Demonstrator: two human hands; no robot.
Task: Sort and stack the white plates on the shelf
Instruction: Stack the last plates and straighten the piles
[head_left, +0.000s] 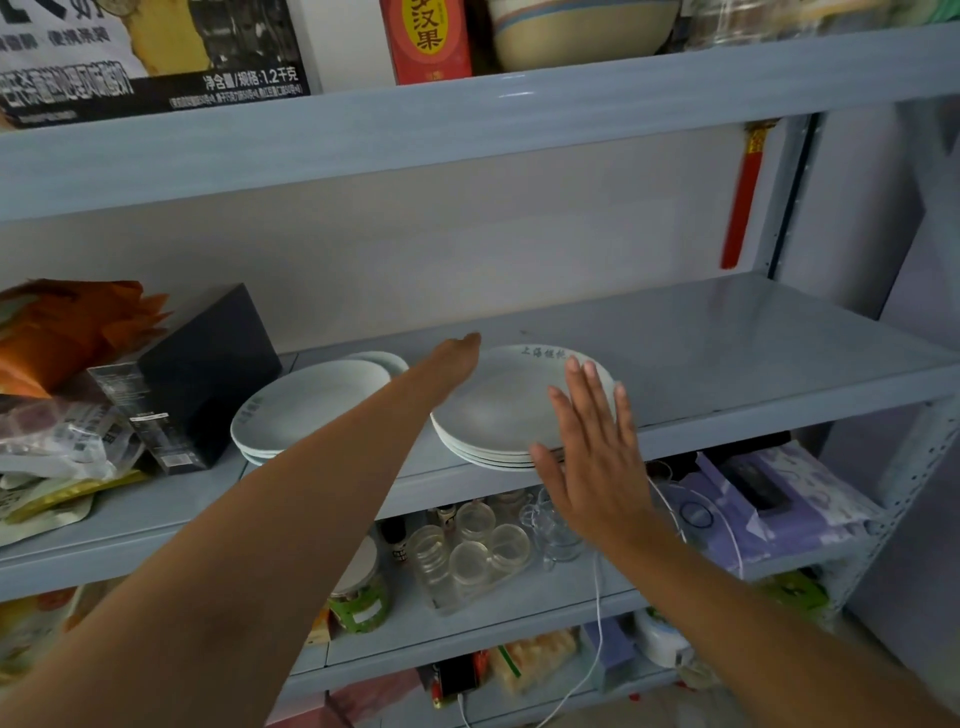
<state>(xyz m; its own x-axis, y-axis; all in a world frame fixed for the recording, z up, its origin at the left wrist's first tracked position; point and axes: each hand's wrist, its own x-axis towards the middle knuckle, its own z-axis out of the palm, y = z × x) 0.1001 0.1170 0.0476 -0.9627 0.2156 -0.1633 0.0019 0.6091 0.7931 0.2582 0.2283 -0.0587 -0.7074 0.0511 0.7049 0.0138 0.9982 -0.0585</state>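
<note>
Head view: the right hand (597, 457) holds its fingers apart and straight against the plate stack (498, 410), probably squaring it. Beyond those fingers the left hand (457, 358) reaches the far rim; I cannot tell its fingers' state.

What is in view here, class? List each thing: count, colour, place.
round white ceramic plate stack: one, white, middle shelf centre
second white plate stack: one, white, left of it
black rectangular box: one, black, middle shelf left
orange foil packets: several, orange, far left
red cardboard carton: one, red, top shelf
striped beige ceramic bowl: one, beige, top shelf
clear glass jars: several, clear, lower shelf
grey-blue metal shelf: one unit, grey-blue
left hand: one, beside the centre stack's far rim
right hand: one, flat, before the centre stack
</note>
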